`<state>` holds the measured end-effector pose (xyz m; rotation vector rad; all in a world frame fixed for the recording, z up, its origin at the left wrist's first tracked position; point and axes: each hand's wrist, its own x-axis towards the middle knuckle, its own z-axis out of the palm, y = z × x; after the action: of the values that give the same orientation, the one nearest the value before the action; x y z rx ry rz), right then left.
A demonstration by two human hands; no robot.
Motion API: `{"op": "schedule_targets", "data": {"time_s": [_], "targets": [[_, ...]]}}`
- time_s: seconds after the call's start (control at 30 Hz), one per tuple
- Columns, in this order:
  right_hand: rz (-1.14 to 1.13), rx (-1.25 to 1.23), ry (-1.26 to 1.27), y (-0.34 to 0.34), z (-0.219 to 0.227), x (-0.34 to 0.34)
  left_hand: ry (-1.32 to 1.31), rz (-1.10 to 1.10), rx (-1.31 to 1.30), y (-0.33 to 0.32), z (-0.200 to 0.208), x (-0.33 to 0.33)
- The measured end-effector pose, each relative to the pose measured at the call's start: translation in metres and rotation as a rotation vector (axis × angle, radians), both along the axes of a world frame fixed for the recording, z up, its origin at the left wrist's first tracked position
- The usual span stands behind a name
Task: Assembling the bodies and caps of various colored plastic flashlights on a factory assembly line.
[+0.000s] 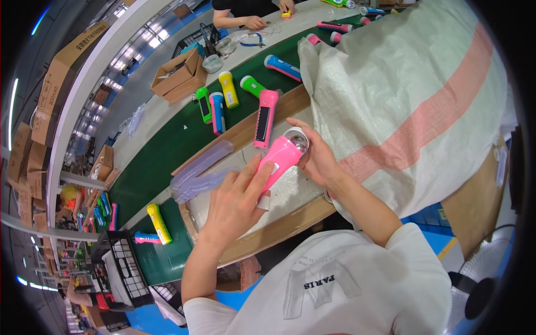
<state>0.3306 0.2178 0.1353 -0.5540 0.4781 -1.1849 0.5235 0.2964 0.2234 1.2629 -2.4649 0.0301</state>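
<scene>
A pink flashlight (281, 158) is held between both my hands over a worktop with a cardboard rim. My left hand (237, 198) is wrapped round its body, with a small white band (264, 201) around one digit. My right hand (318, 156) closes about the flashlight's head, where a silvery reflector and a white ring (296, 133) show. The ring sits tilted at the head; whether it is fastened there I cannot tell. Just beyond lies another pink flashlight (265, 119) with a dark panel along its side.
Clear plastic sleeves (204, 170) lie left of my hands. Beyond, a green conveyor belt (151, 184) carries yellow (228, 89), blue (217, 113) and green (203, 105) flashlights. A large white woven sack (402, 106) bulges on the right. Across the belt, a person's hand (255, 23) rests near cardboard boxes (178, 75).
</scene>
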Motion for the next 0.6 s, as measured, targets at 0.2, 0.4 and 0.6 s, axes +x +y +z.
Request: {"op": "schedule_targets", "data": {"time_s": [0.2, 0.4, 0.6], "targets": [[0.087, 0.189, -0.104, 0.007, -0.016, 0.002, -0.186, 0.048, -0.140, 0.007, -0.012, 0.000], [0.094, 0.052, -0.063, 0.017, -0.016, 0.001, -0.055, 0.027, -0.083, -0.002, -0.009, -0.002], [0.003, -0.161, 0.232, 0.020, 0.003, -0.012, 0.280, -0.020, 0.193, 0.006, -0.001, 0.005]]}}
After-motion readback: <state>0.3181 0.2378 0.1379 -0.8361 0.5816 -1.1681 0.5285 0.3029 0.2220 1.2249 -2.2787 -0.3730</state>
